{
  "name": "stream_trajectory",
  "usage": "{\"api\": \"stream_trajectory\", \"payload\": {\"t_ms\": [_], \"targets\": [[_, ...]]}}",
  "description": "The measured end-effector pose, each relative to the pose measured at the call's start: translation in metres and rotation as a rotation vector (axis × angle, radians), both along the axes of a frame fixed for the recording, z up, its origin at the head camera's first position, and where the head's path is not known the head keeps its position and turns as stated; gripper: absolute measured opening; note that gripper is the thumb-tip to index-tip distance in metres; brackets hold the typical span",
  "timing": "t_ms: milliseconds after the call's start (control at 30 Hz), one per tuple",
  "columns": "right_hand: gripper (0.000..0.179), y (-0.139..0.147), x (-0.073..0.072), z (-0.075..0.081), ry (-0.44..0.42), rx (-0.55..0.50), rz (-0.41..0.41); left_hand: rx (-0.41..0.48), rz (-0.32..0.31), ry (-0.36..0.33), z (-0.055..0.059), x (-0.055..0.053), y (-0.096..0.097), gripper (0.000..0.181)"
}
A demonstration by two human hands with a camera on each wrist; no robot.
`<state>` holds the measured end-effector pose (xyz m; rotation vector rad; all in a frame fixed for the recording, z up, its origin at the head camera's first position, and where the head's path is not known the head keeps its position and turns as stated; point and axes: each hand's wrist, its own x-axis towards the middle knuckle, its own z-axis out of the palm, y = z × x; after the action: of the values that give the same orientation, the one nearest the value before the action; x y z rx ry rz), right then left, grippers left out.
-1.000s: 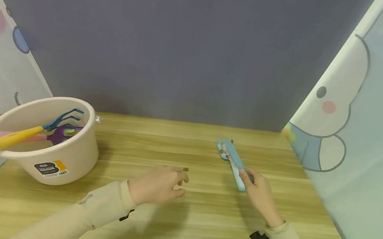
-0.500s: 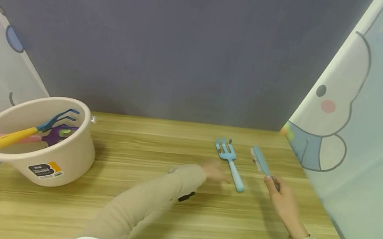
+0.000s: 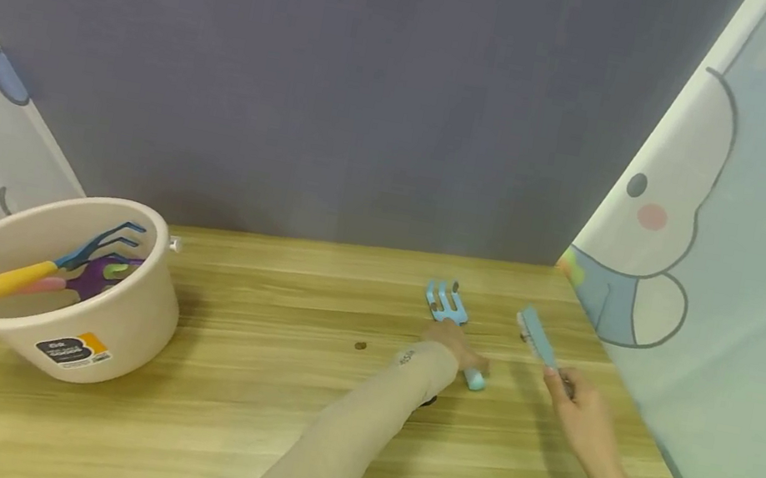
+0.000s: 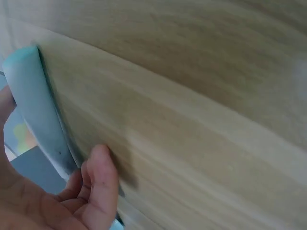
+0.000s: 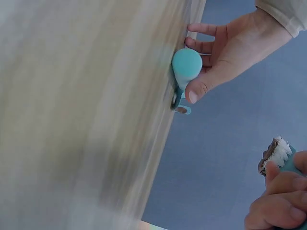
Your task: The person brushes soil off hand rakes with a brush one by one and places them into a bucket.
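Note:
A light-blue hand fork [image 3: 450, 314] lies on the wooden table, its tines pointing away, with small dark bits on them. My left hand [image 3: 454, 342] is around its handle; in the left wrist view the thumb and curled fingers [image 4: 98, 187] sit on opposite sides of the pale handle [image 4: 36, 100]. The right wrist view shows the handle's turquoise end [image 5: 187, 63] by the left thumb. My right hand [image 3: 583, 425] grips a light-blue brush [image 3: 538, 335], held to the right of the fork. Brown dirt clings to its white bristles [image 5: 278, 154].
A cream bucket [image 3: 145, 318] stands at the left. Inside lie a yellow-handled blue cultivator [image 3: 14, 285] and a purple tool [image 3: 93, 279] with a pink handle. One brown bit [image 3: 361, 345] lies mid-table. A dark panel [image 3: 346, 97] closes off the back.
The brush has moved right, away from over the fork. My left hand has reached right across the table and come onto the fork's handle. The view has shifted slightly.

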<state>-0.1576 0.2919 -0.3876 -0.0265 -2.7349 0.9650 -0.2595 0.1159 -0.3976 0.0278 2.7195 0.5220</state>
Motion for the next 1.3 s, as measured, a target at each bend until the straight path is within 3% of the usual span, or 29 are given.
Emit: {"api": "stream_trajectory", "payload": {"t_ms": [133, 300, 467, 600, 800, 1067, 1300], "targets": [[0.047, -0.006, 0.002, -0.004, -0.025, -0.024, 0.016, 0.013, 0.022, 0.003, 0.0, 0.003, -0.005, 0.056], [0.047, -0.008, 0.001, -0.004, -0.046, -0.038, 0.013, 0.17, 0.103, -0.002, -0.001, 0.001, -0.012, 0.041], [0.05, -0.007, 0.0, -0.002, -0.058, -0.029, -0.002, 0.138, 0.063, 0.016, 0.002, -0.001, -0.011, 0.037], [0.053, -0.005, 0.0, 0.0, -0.078, -0.034, -0.002, 0.133, 0.055, -0.011, 0.003, 0.0, -0.007, 0.026], [0.052, -0.003, 0.0, 0.002, -0.075, -0.025, -0.005, 0.233, 0.083, -0.039, 0.003, 0.002, -0.009, 0.017], [0.048, -0.005, 0.001, -0.002, -0.042, -0.014, -0.004, 0.138, 0.015, -0.019, -0.008, -0.003, -0.019, 0.014], [0.049, -0.006, 0.0, -0.002, -0.047, -0.016, -0.008, 0.09, -0.038, 0.008, -0.009, -0.007, -0.02, 0.012]]}}
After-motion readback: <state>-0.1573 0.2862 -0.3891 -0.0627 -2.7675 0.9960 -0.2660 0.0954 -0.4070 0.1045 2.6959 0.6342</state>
